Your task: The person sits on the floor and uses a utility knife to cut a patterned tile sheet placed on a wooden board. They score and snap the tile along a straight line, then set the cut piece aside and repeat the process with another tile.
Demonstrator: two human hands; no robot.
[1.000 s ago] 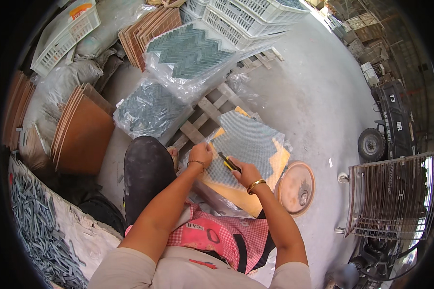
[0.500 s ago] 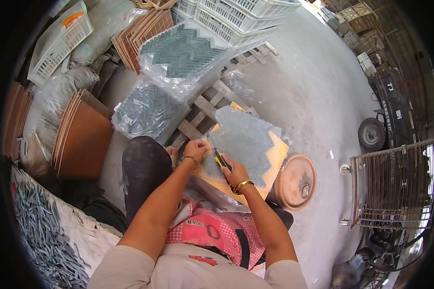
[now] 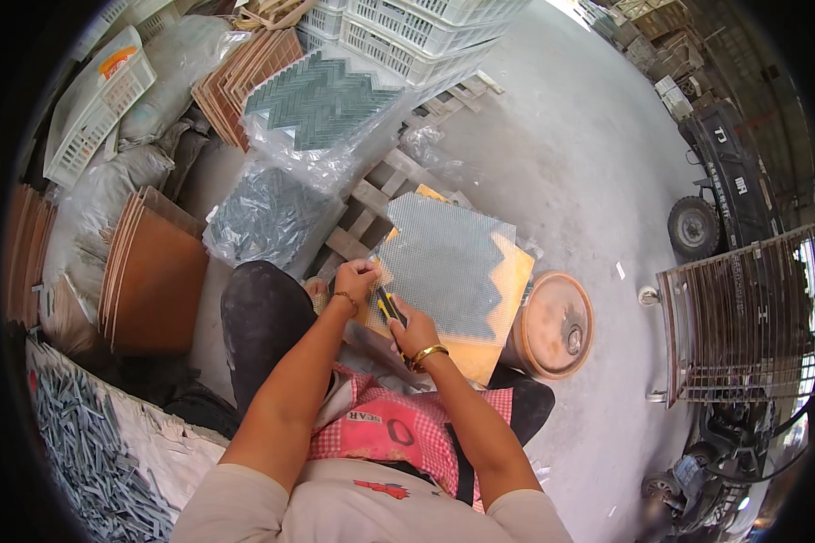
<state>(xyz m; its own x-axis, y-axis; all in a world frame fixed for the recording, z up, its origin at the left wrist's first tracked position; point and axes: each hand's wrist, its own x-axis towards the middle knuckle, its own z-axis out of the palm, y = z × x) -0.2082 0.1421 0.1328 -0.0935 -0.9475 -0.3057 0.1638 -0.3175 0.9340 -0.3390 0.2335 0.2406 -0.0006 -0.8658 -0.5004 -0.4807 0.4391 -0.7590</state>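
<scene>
Before me a mesh-backed sheet of grey mosaic tile [image 3: 444, 262] with zigzag ends lies on a yellow board [image 3: 511, 288]. My right hand [image 3: 413, 333] is closed round a yellow and black utility knife [image 3: 389, 306], its tip at the sheet's left edge. My left hand [image 3: 359, 279] is pinched at that same edge, just beyond the knife tip. Its fingertips seem to hold the margin of the mesh, though the grip is too small to see clearly.
A round orange-brown lidded drum [image 3: 557, 326] stands right of the board. Plastic-wrapped tile stacks [image 3: 272, 213] sit beyond on a wooden pallet [image 3: 346, 242]. Brown boards [image 3: 158, 281] lean at left, above loose tile strips [image 3: 95, 452]. White crates [image 3: 417, 41] rise behind; a wheeled rack [image 3: 743, 317] stands right.
My right hand and the knife have moved left and slightly nearer to me along the sheet's edge. My left hand stays pinched there. The whole view has shifted a little.
</scene>
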